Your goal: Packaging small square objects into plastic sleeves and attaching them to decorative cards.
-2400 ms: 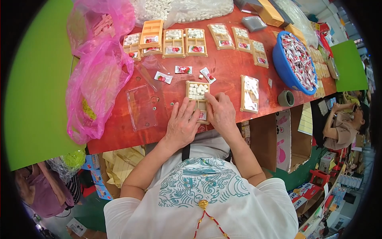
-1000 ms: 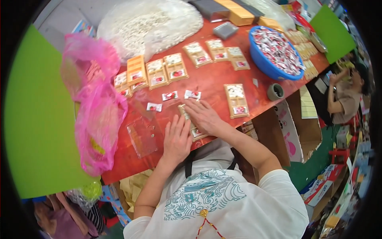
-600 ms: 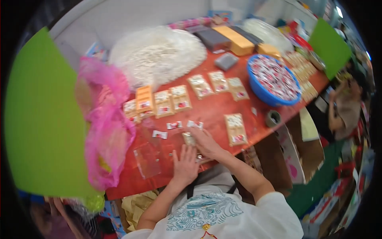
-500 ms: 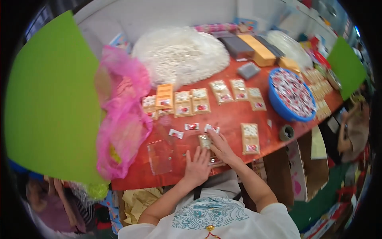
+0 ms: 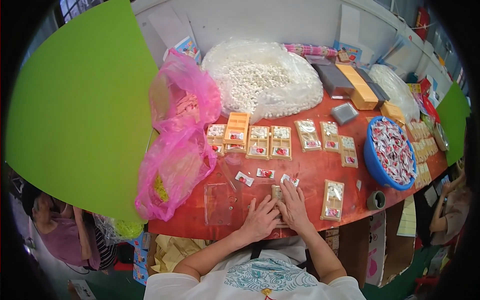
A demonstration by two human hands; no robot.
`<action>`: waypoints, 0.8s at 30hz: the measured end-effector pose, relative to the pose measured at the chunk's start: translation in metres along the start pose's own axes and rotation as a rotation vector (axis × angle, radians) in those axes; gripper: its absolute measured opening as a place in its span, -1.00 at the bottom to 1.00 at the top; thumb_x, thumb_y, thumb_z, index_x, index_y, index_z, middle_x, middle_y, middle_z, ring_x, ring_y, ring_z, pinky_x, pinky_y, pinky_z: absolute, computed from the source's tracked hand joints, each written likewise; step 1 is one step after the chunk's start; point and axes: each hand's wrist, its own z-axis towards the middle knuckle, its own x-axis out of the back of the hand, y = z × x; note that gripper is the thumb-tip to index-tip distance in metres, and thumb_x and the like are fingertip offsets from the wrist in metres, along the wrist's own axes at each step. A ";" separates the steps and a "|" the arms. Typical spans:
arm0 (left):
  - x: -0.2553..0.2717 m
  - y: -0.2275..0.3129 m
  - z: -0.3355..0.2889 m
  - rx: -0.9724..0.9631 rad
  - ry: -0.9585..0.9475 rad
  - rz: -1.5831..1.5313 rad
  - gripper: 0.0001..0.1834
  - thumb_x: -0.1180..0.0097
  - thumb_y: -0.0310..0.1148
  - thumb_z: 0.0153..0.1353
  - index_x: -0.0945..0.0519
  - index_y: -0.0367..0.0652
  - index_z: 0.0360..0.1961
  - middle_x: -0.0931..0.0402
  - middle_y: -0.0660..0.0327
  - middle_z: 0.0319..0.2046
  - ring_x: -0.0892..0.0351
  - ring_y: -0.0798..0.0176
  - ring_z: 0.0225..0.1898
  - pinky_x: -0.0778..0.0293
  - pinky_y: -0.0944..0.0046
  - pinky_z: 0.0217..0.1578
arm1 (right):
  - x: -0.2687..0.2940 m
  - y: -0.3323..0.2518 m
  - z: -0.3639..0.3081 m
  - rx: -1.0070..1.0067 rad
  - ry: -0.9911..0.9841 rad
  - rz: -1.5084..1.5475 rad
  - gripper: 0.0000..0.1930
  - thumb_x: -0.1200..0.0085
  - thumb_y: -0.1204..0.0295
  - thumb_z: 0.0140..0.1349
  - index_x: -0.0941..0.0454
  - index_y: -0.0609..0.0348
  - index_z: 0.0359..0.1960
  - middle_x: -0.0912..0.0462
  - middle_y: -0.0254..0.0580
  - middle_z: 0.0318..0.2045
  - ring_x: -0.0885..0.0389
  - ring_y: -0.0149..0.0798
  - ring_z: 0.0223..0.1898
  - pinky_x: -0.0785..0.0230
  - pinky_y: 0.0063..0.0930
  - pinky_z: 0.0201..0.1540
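A small compartment tray (image 5: 276, 190) with white pieces in its far end lies at the table's near edge, mostly hidden under both hands. My left hand (image 5: 260, 218) rests across its left side, fingers stretched and a little apart. On its right side lies my right hand (image 5: 294, 206), fingers extended, their tips beside a small wrapped sweet (image 5: 289, 180). Two more wrapped sweets, one (image 5: 265, 173) straight ahead and one (image 5: 244, 179) to its left, lie beyond the hands. To the left is a clear plastic lid (image 5: 218, 204). A filled tray (image 5: 332, 200) lies to the right.
Several filled trays stand in a row behind, with an orange tray (image 5: 236, 128) on top. Farther back is a clear bag of white pieces (image 5: 260, 82). A pink bag (image 5: 175, 145) stands left, a blue basin of wrapped sweets (image 5: 367, 162) right, near a tape roll (image 5: 376, 200).
The whole view has shifted, so the table sits farther right and lower. My hands have come closer together over the tray, the right one now flatter along its side.
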 end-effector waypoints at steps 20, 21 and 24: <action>0.058 -0.021 0.077 -0.122 0.174 -0.290 -0.64 -0.10 -0.46 0.16 -0.52 -0.20 0.02 -0.40 -0.03 0.12 -0.36 -0.07 0.17 -0.27 0.07 0.18 | 0.038 -0.015 -0.001 0.043 0.171 -0.054 -0.49 -0.07 0.41 0.16 -0.34 0.19 0.18 -0.31 0.04 0.22 -0.30 -0.07 0.23 0.03 -0.06 0.28; 0.052 -0.018 0.074 -0.094 0.218 -0.270 -0.63 -0.10 -0.46 0.16 -0.51 -0.20 0.03 -0.38 -0.02 0.14 -0.34 -0.06 0.19 -0.25 0.08 0.19 | 0.046 -0.014 0.003 0.063 0.192 -0.080 -0.48 -0.09 0.43 0.14 -0.34 0.19 0.18 -0.33 0.03 0.20 -0.33 -0.07 0.20 0.01 -0.05 0.26; 0.028 -0.018 0.055 -0.048 0.250 -0.220 -0.58 -0.08 -0.49 0.15 -0.46 -0.22 0.08 -0.30 -0.03 0.20 -0.25 -0.07 0.26 -0.18 0.09 0.25 | 0.078 -0.003 0.027 0.053 0.224 -0.103 -0.47 -0.09 0.45 0.12 -0.34 0.20 0.18 -0.35 0.01 0.18 -0.33 -0.06 0.20 -0.01 -0.04 0.24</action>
